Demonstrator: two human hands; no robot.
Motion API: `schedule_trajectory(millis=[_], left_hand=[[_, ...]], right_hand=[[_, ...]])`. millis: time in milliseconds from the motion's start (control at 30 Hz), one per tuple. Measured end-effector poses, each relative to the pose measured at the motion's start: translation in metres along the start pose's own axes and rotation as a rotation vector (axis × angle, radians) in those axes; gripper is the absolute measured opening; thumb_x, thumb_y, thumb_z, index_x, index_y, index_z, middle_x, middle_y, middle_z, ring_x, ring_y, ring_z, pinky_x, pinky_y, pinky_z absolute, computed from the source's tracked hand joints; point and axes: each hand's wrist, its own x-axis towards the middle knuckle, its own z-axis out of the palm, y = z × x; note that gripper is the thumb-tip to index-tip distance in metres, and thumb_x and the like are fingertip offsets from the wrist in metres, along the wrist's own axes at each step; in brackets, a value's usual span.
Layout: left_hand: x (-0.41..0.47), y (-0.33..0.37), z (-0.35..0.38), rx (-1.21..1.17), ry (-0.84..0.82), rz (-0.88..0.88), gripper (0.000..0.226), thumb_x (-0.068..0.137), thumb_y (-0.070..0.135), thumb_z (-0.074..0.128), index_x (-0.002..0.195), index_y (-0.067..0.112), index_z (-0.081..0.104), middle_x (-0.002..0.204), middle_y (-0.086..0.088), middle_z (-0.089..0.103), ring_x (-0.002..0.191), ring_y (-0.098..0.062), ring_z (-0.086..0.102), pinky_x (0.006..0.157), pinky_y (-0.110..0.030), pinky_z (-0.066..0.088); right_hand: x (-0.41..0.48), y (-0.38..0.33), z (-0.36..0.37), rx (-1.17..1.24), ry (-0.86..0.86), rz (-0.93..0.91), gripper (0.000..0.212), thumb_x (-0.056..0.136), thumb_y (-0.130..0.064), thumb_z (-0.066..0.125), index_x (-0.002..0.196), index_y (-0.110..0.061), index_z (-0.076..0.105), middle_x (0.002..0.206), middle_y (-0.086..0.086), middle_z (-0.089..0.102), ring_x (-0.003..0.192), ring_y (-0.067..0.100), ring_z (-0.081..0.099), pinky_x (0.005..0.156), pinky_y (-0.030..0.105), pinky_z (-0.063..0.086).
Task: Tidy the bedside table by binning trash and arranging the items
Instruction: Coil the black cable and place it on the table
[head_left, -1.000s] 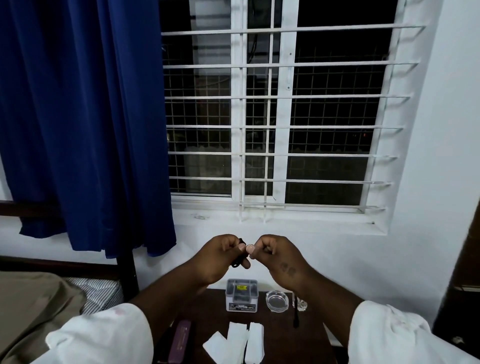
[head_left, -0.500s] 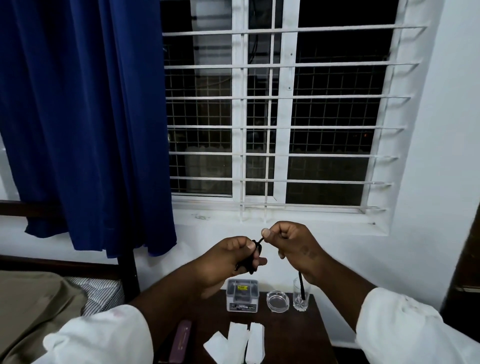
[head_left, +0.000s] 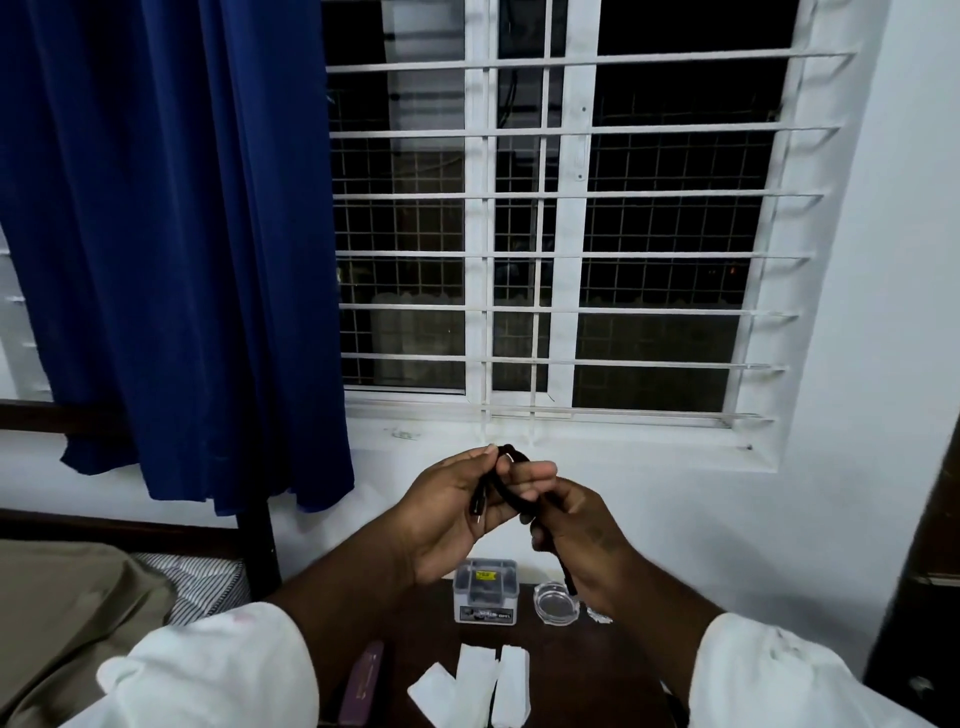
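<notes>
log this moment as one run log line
step: coiling black cable | left hand: holds coil | right hand: feeds cable | table: clear box, glass dish, folded tissues

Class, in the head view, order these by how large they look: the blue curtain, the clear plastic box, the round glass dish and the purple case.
1. blue curtain, by far the largest.
2. clear plastic box.
3. round glass dish.
The purple case is partly hidden by a sleeve, so it cannot be ranked reliably.

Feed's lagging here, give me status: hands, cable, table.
Left hand and right hand both gripping black cable, looping it above the table. White papers unsorted. Nothing blocking.
</notes>
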Motion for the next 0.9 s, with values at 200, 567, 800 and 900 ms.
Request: schedule_trajectory(millis=[200,567,800,900], left_hand=[[0.007,-0.007,-0.007,0.098,0.171,0.08,0.031,0.109,0.022,0.036,0.087,0.006,0.052,0.122,-0.025,0.07,0.119,-0.032,0.067,0.106,-0.042,0.051],[0.008,-0.015,-0.024,0.523,0.254,0.043,0.034,0.109,0.024,0.036,0.092,0.002,0.056,0.103,-0.026,0.074,0.085,-0.03,0.06,0.084,-0.04,0.052],[0.005,-0.016,-0.02,0.585,0.257,0.03,0.034,0.109,0.021,0.036,0.088,0.002,0.055,0.076,-0.019,0.059,0.069,-0.025,0.049,0.066,-0.031,0.047],[0.004,-0.016,-0.017,0.579,0.269,0.033,0.037,0.109,0.021,0.036,0.081,0.004,0.053,0.078,-0.022,0.055,0.071,-0.027,0.05,0.071,-0.035,0.045]], right_hand=[[-0.011,0.009,0.024,-0.127,-0.142,0.025,0.021,0.101,-0.008,0.055,0.092,-0.019,0.072,0.067,-0.001,0.066,0.052,0.011,0.052,0.052,0.025,0.045],[-0.012,-0.013,0.014,-0.303,-0.051,-0.024,0.009,0.081,-0.008,0.079,0.082,-0.002,0.072,0.069,0.018,0.072,0.055,0.016,0.064,0.052,0.026,0.051],[-0.014,-0.02,0.009,-0.145,-0.034,-0.062,0.018,0.076,0.0,0.082,0.087,-0.003,0.069,0.072,0.018,0.067,0.059,0.021,0.066,0.064,0.032,0.058],[-0.013,-0.019,0.01,-0.018,0.005,-0.062,0.031,0.079,-0.002,0.082,0.103,-0.007,0.063,0.076,0.022,0.069,0.062,0.024,0.069,0.066,0.032,0.058]])
